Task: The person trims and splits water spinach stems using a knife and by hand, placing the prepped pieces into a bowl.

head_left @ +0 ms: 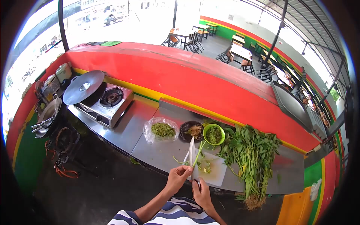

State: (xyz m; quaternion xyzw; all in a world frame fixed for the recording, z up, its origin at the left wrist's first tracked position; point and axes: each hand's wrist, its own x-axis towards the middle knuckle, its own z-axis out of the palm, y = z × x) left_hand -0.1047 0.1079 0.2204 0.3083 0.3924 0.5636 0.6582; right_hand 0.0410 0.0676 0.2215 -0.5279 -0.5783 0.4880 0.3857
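My right hand is closed around the handle of a knife, whose blade points away from me. Pinched in my left hand is a green vegetable stem, right beside the blade. Below both lies a white cutting board with cut green pieces on it. Behind the board stand a lime-green bowl of chopped greens and a dark bowl with root trimmings. A large bunch of leafy greens with roots lies to the right.
A clear plastic bag of chopped greens sits on the steel counter. Further left are a gas stove, a big metal lid and a wok. A red wall runs along the counter's back.
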